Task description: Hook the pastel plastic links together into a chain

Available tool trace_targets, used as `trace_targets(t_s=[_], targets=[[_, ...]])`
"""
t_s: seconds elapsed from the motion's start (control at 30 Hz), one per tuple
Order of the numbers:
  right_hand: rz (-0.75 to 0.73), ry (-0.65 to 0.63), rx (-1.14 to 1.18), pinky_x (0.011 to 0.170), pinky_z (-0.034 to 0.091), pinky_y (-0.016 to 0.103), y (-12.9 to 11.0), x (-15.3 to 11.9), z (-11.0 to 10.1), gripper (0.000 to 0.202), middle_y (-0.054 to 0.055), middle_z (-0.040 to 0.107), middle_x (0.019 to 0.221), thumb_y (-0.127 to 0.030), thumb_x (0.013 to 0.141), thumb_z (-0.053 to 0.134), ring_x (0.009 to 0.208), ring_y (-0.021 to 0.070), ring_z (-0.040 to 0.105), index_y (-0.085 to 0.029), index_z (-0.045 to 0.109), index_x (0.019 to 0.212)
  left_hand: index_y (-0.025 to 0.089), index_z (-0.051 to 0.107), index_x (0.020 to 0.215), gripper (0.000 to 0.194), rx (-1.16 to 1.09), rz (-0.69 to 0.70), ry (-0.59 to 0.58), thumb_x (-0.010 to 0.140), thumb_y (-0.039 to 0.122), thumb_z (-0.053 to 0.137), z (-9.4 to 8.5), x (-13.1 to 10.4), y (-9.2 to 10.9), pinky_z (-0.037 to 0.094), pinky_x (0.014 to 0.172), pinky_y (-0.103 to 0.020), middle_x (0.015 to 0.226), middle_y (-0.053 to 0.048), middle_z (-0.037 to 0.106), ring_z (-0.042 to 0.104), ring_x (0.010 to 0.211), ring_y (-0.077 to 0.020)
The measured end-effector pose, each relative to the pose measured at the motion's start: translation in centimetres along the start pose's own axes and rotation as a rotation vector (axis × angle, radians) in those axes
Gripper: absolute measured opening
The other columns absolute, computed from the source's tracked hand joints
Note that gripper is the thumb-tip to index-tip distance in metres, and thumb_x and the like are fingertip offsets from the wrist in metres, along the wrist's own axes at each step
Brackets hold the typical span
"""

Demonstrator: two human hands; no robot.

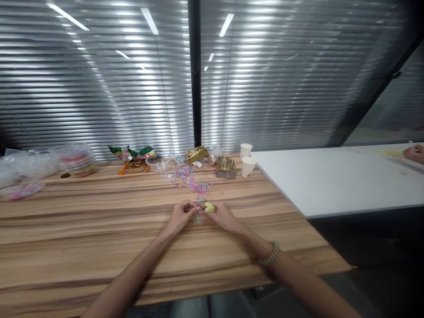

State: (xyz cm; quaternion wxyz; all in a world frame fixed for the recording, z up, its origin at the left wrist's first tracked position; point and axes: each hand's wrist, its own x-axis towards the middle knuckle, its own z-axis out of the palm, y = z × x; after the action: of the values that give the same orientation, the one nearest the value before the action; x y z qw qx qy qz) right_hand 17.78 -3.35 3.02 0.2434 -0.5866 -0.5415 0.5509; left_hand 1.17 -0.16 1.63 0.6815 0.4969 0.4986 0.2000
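My left hand (183, 214) is closed in a pinch over the wooden table, and what it holds is too small to make out. Its fingertips meet those of my right hand (222, 217), which is closed too. A small pale-yellow piece (209, 206), roughly heart-shaped, shows between the thumb and fingers of my right hand. Just beyond both hands lies a spread of tiny pastel loops or beads (198, 186) in pink, purple and green. A few more greenish ones (196, 219) lie beneath the fingertips.
Along the back stand a clear plastic bowl (159, 164), snack bags (134, 154), gold packets (196, 154) and two paper cups (247, 166). Stacked lidded tubs (75, 159) sit at left. A white table (331, 176) adjoins at right, with another person's hand (414, 153) over it.
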Motion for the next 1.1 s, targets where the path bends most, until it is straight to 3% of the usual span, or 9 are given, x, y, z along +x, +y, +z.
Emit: trace_targets(t_s=[0.13,0.3,0.57,0.9,1.03,1.1], targets=[[0.036,0.079,-0.027,0.064,0.041,0.024,0.6,0.3,-0.5,0.027,0.003,0.064,0.078,-0.038,0.078,0.053,0.071,0.0158,0.056,-0.014,0.065,0.084,0.013,0.057,0.067,0.027,-0.019,-0.026,0.052,0.069,0.040,0.060,-0.1,0.2,-0.1,0.038,0.055,-0.021,0.063,-0.002,0.058,0.050,0.059,-0.0114],[0.075,0.235,-0.102,0.077,0.041,0.027,0.9,0.5,-0.9,0.026,0.006,0.064,0.094,-0.031,0.080,0.051,0.085,0.0177,0.056,-0.016,0.063,0.097,0.013,0.058,0.069,0.026,-0.045,-0.044,0.102,0.067,0.039,0.062,-0.1,0.3,-0.4,0.039,0.058,-0.022,0.066,-0.002,0.060,0.052,0.061,-0.0120],[0.034,-0.020,0.101,0.070,0.042,0.025,-0.6,-0.2,0.2,0.032,0.004,0.064,0.083,-0.040,0.078,0.053,0.075,0.0158,0.055,-0.013,0.065,0.090,0.013,0.058,0.071,0.027,-0.082,-0.018,0.002,0.070,0.039,0.060,-0.2,0.1,-0.8,0.042,0.070,-0.027,0.075,-0.007,0.065,0.058,0.074,-0.0168],[0.098,0.034,0.273,0.068,0.038,0.023,-0.9,0.1,0.3,0.026,0.002,0.058,0.078,-0.037,0.075,0.056,0.073,0.0131,0.051,-0.012,0.057,0.080,0.013,0.053,0.067,0.027,-0.152,-0.028,-0.027,0.070,0.039,0.062,0.1,0.0,0.4,0.034,0.057,-0.020,0.065,-0.001,0.057,0.048,0.062,-0.0102],[0.143,0.045,0.349,0.064,0.036,0.022,-1.4,0.1,0.5,0.025,0.000,0.055,0.071,-0.037,0.071,0.060,0.067,0.0104,0.047,-0.013,0.055,0.074,0.013,0.050,0.068,0.029,-0.328,-0.096,-0.048,0.070,0.040,0.062,0.3,-0.3,1.1,0.028,0.051,-0.018,0.061,0.002,0.049,0.040,0.055,-0.0071],[0.248,0.058,0.485,0.056,0.034,0.020,-1.7,0.1,0.6,0.027,-0.002,0.051,0.067,-0.037,0.068,0.062,0.059,0.0077,0.043,-0.014,0.052,0.074,0.014,0.047,0.069,0.030,-0.457,-0.119,-0.081,0.071,0.041,0.061,0.4,-0.4,1.4,0.025,0.048,-0.018,0.059,0.003,0.045,0.037,0.052,-0.0062]])
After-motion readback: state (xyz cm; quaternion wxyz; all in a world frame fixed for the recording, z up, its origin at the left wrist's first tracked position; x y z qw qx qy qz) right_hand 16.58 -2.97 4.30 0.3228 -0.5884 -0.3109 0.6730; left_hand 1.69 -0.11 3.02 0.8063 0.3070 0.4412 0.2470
